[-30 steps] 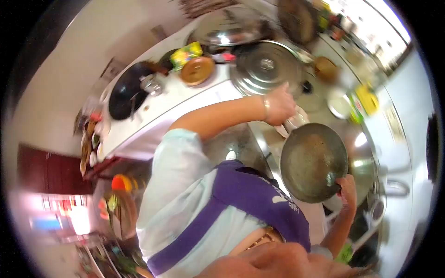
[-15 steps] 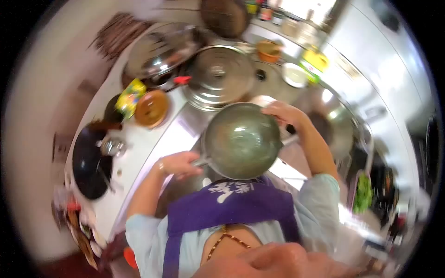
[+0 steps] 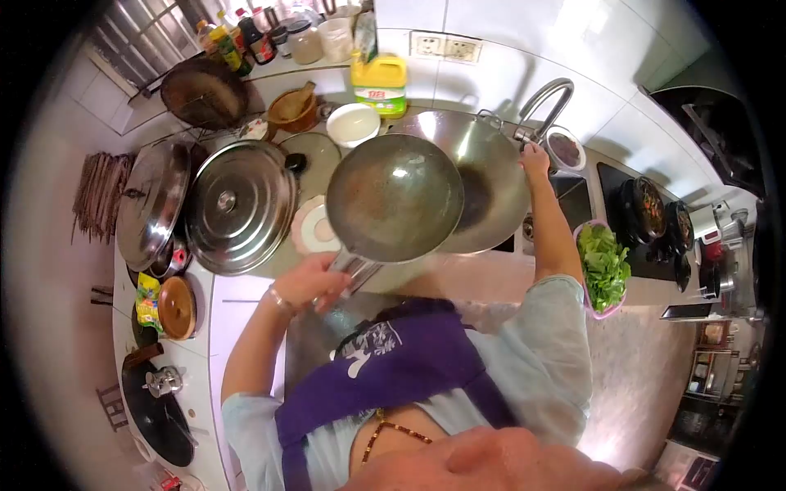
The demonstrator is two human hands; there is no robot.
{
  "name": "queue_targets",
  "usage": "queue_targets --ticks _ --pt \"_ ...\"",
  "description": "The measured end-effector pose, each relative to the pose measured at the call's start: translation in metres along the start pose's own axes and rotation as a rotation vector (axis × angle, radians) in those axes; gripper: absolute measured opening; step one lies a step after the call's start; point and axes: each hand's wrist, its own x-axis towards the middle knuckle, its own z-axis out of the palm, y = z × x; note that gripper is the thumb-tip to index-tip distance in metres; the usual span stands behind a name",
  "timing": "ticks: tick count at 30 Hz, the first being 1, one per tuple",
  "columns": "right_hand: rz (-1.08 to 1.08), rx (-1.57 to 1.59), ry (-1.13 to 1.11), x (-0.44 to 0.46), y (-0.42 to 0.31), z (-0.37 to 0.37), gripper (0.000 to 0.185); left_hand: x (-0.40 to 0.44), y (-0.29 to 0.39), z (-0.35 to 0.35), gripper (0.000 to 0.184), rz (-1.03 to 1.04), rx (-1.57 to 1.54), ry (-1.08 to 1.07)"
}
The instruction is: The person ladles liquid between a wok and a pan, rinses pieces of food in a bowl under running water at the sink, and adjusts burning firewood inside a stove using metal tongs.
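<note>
My left hand [image 3: 311,282] is wrapped round the handle of a wok [image 3: 397,196], its inside facing up. This wok hangs over the left part of a much larger built-in wok [image 3: 491,176] and hides some of it. At the far right rim of the large wok, my right hand [image 3: 536,159] is closed on the lower part of a curved metal faucet [image 3: 550,102]. A white bowl [image 3: 354,124] stands just behind the held wok. To its left lies a round metal lid [image 3: 237,209].
A yellow jug [image 3: 381,86] stands against the tiled wall. On the right are a pink basket of leafy greens [image 3: 604,266] and a stove with a dark pot [image 3: 643,209]. Leftward sit a brown bowl [image 3: 176,307] and another black wok [image 3: 160,417].
My right hand has left the rim of the held wok and moved to the faucet. The left hand keeps its hold on the handle. The view has turned toward the right.
</note>
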Motion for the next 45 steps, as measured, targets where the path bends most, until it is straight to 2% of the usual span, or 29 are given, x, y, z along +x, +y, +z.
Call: queue_targets --ticks 1,2,5,7,9,10,12,13,15,17,20,22,24,28,30,32,34,36,37,38,40,42,44,45 --pt "-0.114 -0.118 0.064 0.013 0.002 -0.006 0.028 0.031 0.005 0.005 0.018 0.005 0.013 -0.004" --pt "-0.324 -0.181 0.129 0.022 0.001 -0.011 0.032 0.056 0.01 0.011 0.018 0.012 0.023 -0.008" --pt "-0.067 -0.112 -0.077 0.055 -0.006 -0.005 0.035 0.104 0.038 0.043 0.017 -0.039 -0.088 -0.03" --pt "-0.197 -0.267 -0.196 0.083 0.005 0.005 0.045 0.125 0.051 0.059 0.017 -0.076 -0.08 0.005" --pt "-0.111 -0.164 -0.035 0.101 0.01 0.03 0.046 0.144 0.058 0.072 0.017 -0.106 -0.103 0.018" --pt "-0.056 -0.098 -0.078 0.095 -0.003 0.028 0.047 0.152 0.062 0.079 0.016 -0.123 -0.059 0.064" --pt "-0.083 -0.167 -0.196 0.087 -0.039 0.01 0.049 0.166 0.068 0.083 0.016 -0.156 0.002 0.042" --pt "-0.16 -0.303 -0.282 0.088 -0.047 0.004 0.049 0.172 0.071 0.086 0.016 -0.174 0.027 0.036" --pt "-0.203 -0.316 -0.352 0.103 -0.035 0.009 0.049 0.18 0.077 0.092 0.016 -0.191 -0.006 0.046" --pt "-0.128 -0.074 -0.313 0.132 0.018 0.051 0.048 0.19 0.079 0.094 0.015 -0.187 -0.01 0.043" --pt "-0.507 -0.219 -0.016 0.14 0.066 0.098 0.042 0.204 0.093 0.104 0.016 -0.22 -0.037 0.022" --pt "-0.375 -0.1 -0.14 0.138 0.06 0.089 0.046 0.214 0.095 0.108 0.016 -0.23 -0.028 0.006" --pt "-0.366 -0.198 -0.197 0.139 0.058 0.097 0.051 0.221 0.092 0.105 0.017 -0.223 -0.006 -0.001" --pt "-0.443 -0.082 -0.359 0.169 0.11 0.123 0.049 0.231 0.08 0.101 0.019 -0.187 -0.002 -0.004" --pt "-0.321 0.049 -0.368 0.17 0.101 0.125 0.045 0.234 0.076 0.101 0.018 -0.175 0.01 0.005" --pt "-0.319 0.264 -0.362 0.153 0.088 0.11 0.035 0.235 0.076 0.103 0.017 -0.177 0.046 0.01" --pt "-0.726 -0.327 -0.384 0.174 0.112 0.092 0.025 0.235 0.074 0.107 0.017 -0.179 0.064 0.009" --pt "-0.682 -0.8 -0.467 0.152 0.086 0.084 0.023 0.228 0.078 0.115 0.015 -0.178 0.116 0.04" --pt "-0.871 -1.315 -0.588 0.175 0.105 0.103 0.026 0.225 0.085 0.119 0.015 -0.195 0.181 0.074" --pt "-0.461 -0.624 -0.503 0.155 0.088 0.072 0.029 0.227 0.079 0.119 0.014 -0.191 0.091 0.039" --pt "-0.575 -0.507 -0.503 0.121 0.036 0.045 0.038 0.237 0.06 0.117 0.014 -0.167 -0.025 0.006" --pt "-1.039 -0.549 -0.134 0.086 0.004 0.03 0.037 0.239 0.057 0.118 0.012 -0.158 -0.095 0.029" --pt "-0.969 -0.258 -0.377 0.04 -0.041 0.007 0.032 0.239 0.056 0.122 0.011 -0.15 -0.149 0.043" --pt "-0.959 -0.221 -0.455 0.037 -0.033 0.009 0.03 0.244 0.05 0.12 0.011 -0.141 -0.151 0.03"
